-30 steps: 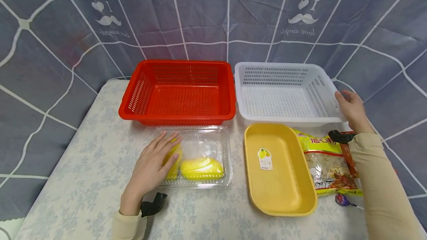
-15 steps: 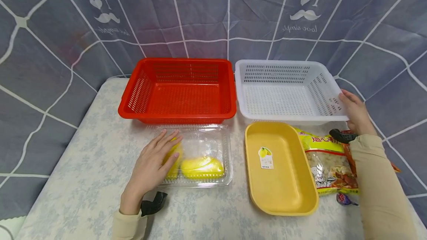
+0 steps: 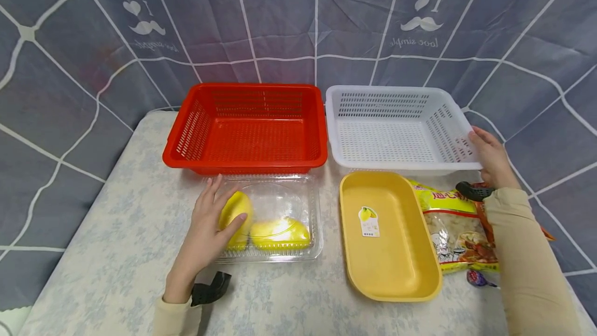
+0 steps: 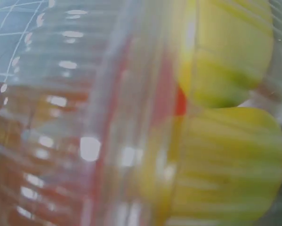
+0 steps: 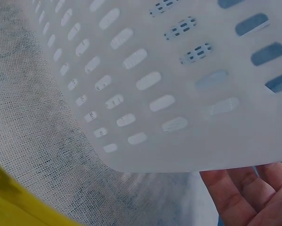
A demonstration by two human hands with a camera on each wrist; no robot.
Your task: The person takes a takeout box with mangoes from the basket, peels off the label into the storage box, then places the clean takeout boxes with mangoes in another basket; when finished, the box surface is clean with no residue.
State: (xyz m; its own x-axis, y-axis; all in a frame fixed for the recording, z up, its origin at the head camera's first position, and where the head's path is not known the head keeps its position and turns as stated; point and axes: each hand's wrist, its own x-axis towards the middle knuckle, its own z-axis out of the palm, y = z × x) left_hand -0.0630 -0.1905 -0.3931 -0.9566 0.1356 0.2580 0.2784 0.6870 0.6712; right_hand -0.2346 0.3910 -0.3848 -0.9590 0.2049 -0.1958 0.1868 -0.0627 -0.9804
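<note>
My left hand point(image 3: 209, 227) is at the left side of a clear plastic clamshell box point(image 3: 289, 191), fingers spread and thumb over the lid. Inside lie two yellow mango-like fruits, one upright point(image 3: 239, 210) beside the thumb and one lying flat point(image 3: 280, 234). The left wrist view shows the ribbed box wall point(image 4: 60, 103) close up, blurred, with a yellow-green fruit point(image 4: 225, 160). My right hand point(image 3: 493, 158) holds the right side of a white plastic basket point(image 3: 382, 144); its curled fingers point(image 5: 225, 193) show at the basket's edge in the right wrist view.
A red basket point(image 3: 261, 144) stands behind the clear box. In front of the white basket sits a yellow tray point(image 3: 392, 263) with a lemon label. Right of it lie a food packet point(image 3: 457, 227) and a wrapped lollipop point(image 3: 477, 278). A grid-patterned curtain point(image 3: 289, 25) closes the back.
The left hand has shifted left, its fingers drawing back from over the upright fruit, which shows more. The right hand has settled lower, with its fingers behind the white basket's rim.
</note>
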